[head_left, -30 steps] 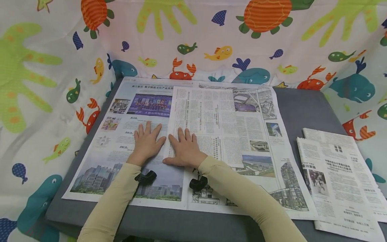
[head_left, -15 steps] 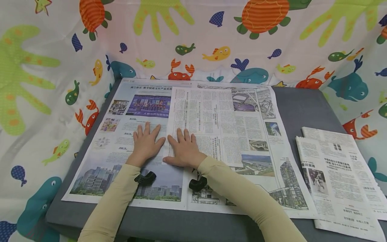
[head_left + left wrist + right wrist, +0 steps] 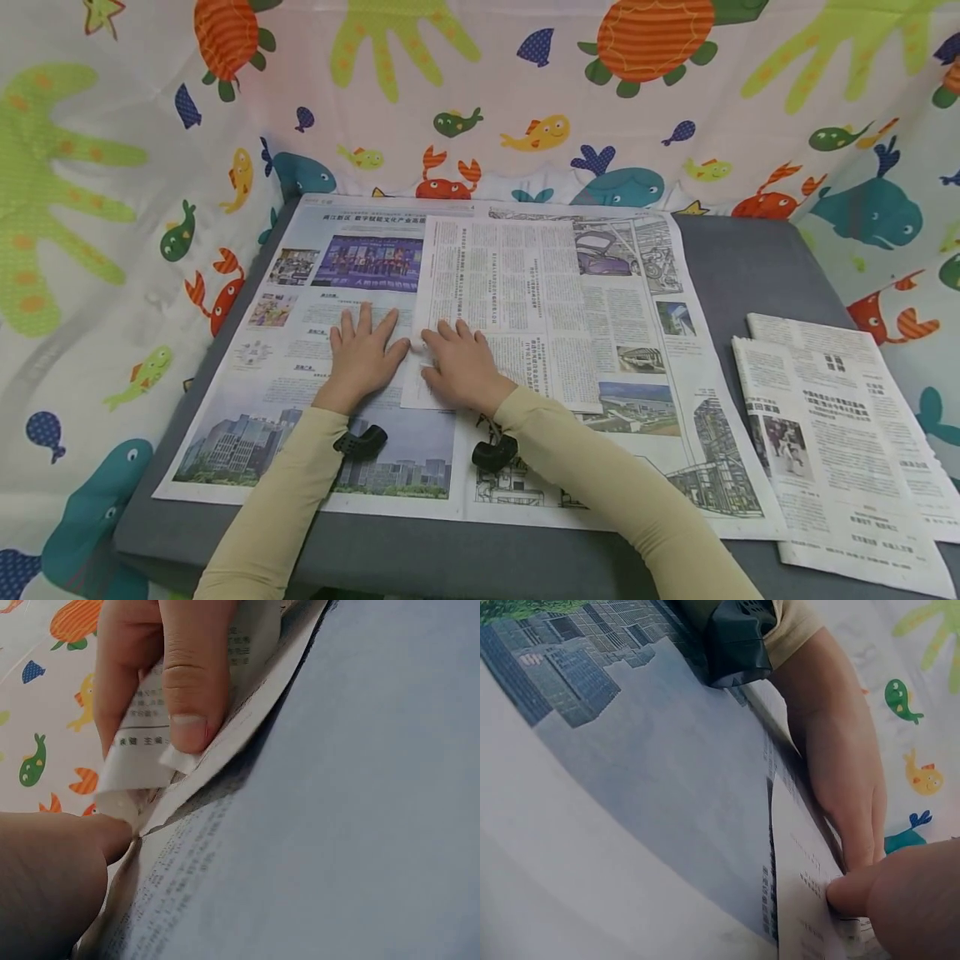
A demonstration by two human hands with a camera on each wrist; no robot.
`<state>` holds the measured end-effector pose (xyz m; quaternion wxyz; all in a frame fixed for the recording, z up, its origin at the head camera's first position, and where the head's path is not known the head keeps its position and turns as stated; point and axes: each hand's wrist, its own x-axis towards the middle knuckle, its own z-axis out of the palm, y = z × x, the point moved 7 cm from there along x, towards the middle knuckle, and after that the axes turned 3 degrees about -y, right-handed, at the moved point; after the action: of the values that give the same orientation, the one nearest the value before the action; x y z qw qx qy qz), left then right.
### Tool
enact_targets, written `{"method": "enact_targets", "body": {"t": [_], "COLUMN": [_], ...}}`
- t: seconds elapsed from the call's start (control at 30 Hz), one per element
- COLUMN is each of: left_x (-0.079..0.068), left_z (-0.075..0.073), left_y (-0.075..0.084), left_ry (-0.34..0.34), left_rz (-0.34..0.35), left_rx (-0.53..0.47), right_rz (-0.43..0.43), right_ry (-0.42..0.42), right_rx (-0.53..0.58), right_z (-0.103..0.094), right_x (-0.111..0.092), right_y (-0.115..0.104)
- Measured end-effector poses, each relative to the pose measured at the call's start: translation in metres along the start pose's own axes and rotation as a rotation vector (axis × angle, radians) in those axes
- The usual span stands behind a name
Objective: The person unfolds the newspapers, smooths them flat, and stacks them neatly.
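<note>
My left hand (image 3: pixel 363 358) rests with spread fingers on the large open newspaper (image 3: pixel 292 375), its thumb beside the left edge of a smaller newspaper sheet (image 3: pixel 510 292). That sheet lies on top of the large one, across its centre fold. Over the small sheet's lower left part is my right hand (image 3: pixel 461 367), its fingers bent and thumb drawn in. In the left wrist view, printed paper (image 3: pixel 142 757) rises in a fold between that hand's thumb (image 3: pixel 196 690) and fingers, which pinch it. The right wrist view shows the left hand (image 3: pixel 847 750) pressing down.
Two folded newspapers (image 3: pixel 840 450) overlap at the right end of the grey table (image 3: pixel 750 267). A curtain (image 3: pixel 495 75) printed with sea animals surrounds the back and sides. Black devices are strapped at both wrists.
My right hand's fingers have bent and its thumb has drawn in from the small sheet's left edge. My left hand has stayed in place.
</note>
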<state>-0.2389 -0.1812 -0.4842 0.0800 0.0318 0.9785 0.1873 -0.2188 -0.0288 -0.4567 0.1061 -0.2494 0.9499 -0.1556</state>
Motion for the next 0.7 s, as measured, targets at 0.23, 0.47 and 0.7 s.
{"method": "enact_targets", "body": {"t": [0.23, 0.47, 0.7], "left_x": [0.0, 0.0, -0.001], "left_z": [0.001, 0.0, 0.0], "left_y": [0.001, 0.003, 0.002], "left_ry": [0.006, 0.019, 0.021], "left_rz": [0.017, 0.037, 0.035], "left_rx": [0.011, 0.012, 0.007], "right_rz": [-0.01, -0.007, 0.023], "right_ry": [0.063, 0.111, 0.192], "right_rx": [0.075, 0.122, 0.198], "right_z": [-0.016, -0.046, -0.079], "right_x": [0.003, 0.0, -0.008], "right_y": [0.006, 0.014, 0.024]}}
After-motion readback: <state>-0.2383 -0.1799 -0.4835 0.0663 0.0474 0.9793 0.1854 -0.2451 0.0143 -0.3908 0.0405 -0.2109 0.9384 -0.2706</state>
